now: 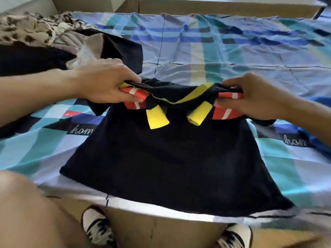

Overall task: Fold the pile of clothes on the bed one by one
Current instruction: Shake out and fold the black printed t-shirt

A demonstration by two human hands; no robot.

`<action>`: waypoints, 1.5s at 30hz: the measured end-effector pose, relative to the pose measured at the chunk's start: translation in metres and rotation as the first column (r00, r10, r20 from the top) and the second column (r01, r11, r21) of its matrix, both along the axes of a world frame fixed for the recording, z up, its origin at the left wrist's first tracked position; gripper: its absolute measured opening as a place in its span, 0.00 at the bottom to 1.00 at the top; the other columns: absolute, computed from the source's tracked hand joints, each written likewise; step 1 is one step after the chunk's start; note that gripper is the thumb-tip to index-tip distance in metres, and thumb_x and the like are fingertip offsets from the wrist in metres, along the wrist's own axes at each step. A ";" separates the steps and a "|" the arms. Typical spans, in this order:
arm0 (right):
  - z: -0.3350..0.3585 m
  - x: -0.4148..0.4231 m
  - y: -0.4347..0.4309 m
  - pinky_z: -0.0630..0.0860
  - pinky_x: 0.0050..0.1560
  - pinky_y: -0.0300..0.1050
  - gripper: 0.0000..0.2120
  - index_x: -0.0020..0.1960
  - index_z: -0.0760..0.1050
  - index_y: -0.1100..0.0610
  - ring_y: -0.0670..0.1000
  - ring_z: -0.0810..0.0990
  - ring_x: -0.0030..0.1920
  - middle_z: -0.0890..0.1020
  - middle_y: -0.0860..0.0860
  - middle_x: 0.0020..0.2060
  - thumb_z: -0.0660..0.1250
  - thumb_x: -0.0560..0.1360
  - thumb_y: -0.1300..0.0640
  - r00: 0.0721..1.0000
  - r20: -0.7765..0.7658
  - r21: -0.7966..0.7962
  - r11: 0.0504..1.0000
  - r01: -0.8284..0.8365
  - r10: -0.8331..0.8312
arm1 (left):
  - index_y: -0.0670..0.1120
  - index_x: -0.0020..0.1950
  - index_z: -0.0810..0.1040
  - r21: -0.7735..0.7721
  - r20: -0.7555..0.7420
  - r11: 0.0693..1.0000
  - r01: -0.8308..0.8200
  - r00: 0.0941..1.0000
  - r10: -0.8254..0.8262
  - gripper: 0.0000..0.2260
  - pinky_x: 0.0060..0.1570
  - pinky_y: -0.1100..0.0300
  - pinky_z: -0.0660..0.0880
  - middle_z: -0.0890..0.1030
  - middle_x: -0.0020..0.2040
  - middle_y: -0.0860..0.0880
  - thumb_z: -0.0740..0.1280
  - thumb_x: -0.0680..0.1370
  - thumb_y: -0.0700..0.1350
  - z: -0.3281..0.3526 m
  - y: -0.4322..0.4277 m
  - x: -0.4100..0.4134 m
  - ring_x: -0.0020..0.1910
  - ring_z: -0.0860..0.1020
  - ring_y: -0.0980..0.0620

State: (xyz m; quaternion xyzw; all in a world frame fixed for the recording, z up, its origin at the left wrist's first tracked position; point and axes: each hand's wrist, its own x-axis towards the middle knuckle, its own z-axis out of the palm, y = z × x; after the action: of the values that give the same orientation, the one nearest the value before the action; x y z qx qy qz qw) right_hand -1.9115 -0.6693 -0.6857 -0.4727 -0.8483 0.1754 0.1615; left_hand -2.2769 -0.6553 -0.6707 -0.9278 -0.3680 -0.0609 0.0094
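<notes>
**Both hands pinch the shoulders of a black shirt on the bed**

A bed [232, 42] under a blue, teal and white checked sheet fills most of the view, and its near edge runs across at six o'clock. The black shirt [170, 158] lies spread on the sheet at the centre. Its hem reaches just over the near edge toward six o'clock, and its top is lifted toward twelve o'clock. The pile of clothes [41, 42] sits at ten o'clock, with a cream piece with dark blotches farthest back and grey and black cloth in front of it. One black piece reaches close to the left wrist. A blurred bare leg [26, 212] fills the corner at seven o'clock.

The left hand [107, 81] comes in from nine o'clock, fingers curled, and pinches the shirt's shoulder between fingers and thumb. The right hand [254, 97] comes in from three o'clock and pinches the other shoulder the same way. The neckline sags between them.

Red-and-white bands [225, 111] cross the shirt right at both grips. A yellow collar [202, 89] lines the neck opening, and its two yellow flaps [156, 119] hang down over the black front, side by side and apart.

At six o'clock, below the bed edge, two black-and-white shoes [97, 228] stand on a tan floor.
</notes>
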 end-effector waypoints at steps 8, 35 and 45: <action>-0.014 0.016 -0.059 0.74 0.33 0.42 0.23 0.44 0.76 0.53 0.43 0.76 0.31 0.79 0.45 0.34 0.66 0.71 0.31 0.954 0.100 -0.366 0.902 -0.228 0.282 | 0.61 0.40 0.71 -0.306 -0.100 0.952 0.015 0.994 -0.047 0.15 0.32 0.68 0.68 0.76 0.35 0.57 0.66 0.70 0.71 -0.037 -0.063 -0.005 0.33 0.75 0.59; -0.097 0.060 0.143 0.64 0.37 0.43 0.06 0.41 0.79 0.52 0.48 0.74 0.36 0.77 0.50 0.36 0.70 0.76 0.54 0.658 -0.226 -0.729 0.573 0.374 -0.718 | 0.43 0.45 0.83 -0.628 0.408 0.565 -0.536 0.391 0.825 0.08 0.44 0.58 0.69 0.80 0.40 0.45 0.67 0.81 0.44 -0.138 0.149 -0.030 0.41 0.76 0.50; -0.092 0.093 0.186 0.76 0.33 0.40 0.09 0.43 0.71 0.52 0.46 0.77 0.34 0.77 0.50 0.37 0.61 0.82 0.58 0.370 -0.465 -0.693 0.591 0.413 -0.804 | 0.43 0.50 0.84 -0.322 0.477 0.503 -0.802 0.321 0.818 0.09 0.52 0.57 0.75 0.84 0.49 0.39 0.68 0.80 0.47 -0.107 0.217 -0.044 0.51 0.81 0.41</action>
State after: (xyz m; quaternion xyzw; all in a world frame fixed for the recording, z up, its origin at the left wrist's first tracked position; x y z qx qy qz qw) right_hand -1.8188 -0.4835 -0.7774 -0.6671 -0.3825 0.4734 0.4297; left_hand -2.3213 -0.4382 -0.7773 -0.5524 -0.7652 -0.3196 -0.0850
